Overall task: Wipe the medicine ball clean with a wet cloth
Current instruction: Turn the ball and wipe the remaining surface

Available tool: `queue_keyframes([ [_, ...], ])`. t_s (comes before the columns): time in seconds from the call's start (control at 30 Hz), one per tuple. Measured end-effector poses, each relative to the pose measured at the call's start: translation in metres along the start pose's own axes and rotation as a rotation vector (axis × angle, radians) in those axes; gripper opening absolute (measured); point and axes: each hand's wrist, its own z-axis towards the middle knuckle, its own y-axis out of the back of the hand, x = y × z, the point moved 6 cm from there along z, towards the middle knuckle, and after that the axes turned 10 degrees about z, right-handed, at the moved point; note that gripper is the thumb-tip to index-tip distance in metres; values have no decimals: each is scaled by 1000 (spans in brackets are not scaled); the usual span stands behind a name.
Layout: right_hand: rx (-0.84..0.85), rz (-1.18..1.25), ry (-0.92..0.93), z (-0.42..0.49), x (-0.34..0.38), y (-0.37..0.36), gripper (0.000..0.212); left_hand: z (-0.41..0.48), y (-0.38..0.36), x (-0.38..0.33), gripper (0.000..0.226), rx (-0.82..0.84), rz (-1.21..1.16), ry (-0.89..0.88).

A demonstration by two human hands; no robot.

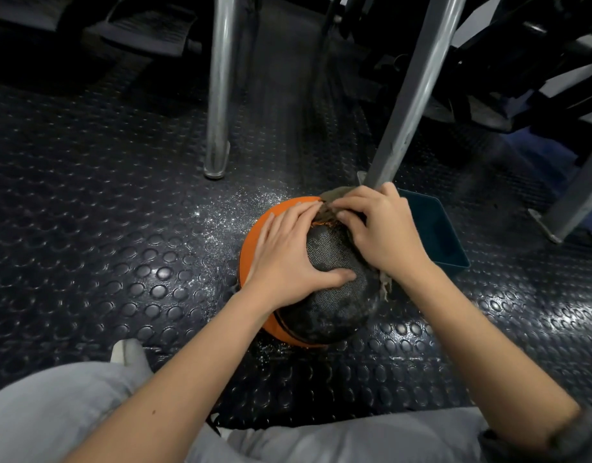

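Note:
An orange and black medicine ball [334, 305] sits on the studded rubber floor in the middle of the head view. My left hand [288, 259] lies flat on its top left, fingers spread, thumb on the black panel. My right hand [378, 228] grips a grey-brown cloth [334, 195] against the ball's far right side. Most of the cloth is hidden under that hand; a frayed end [385, 285] hangs below the wrist.
A dark teal rectangular tub [435, 228] stands right beside the ball on its right. Two metal legs, one upright [219, 95] and one slanted [411, 95], rise just behind the ball. Wet speckles [227, 208] glisten on the floor. My knees [54, 412] are at the bottom.

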Motion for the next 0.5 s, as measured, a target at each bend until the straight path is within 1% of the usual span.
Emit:
queue_keyframes([
  [0.1,-55,14,56,-33,6,11,19,0,-1,-2,113,-2,-26,-3],
  [0.23,-37,-23,122,-66,10,17,24,2,-3,-7,112,12,-26,-36],
  [0.33,-57,-37,78,-40,3,17,18,1,-4,-10,110,16,-7,-56],
  [0.43,5,-46,-20,-4,-5,7,19,0,-2,-7,112,-14,-14,-50],
  [0.5,8,-37,-40,1,-4,2,20,1,-1,-2,112,-15,-29,-31],
])
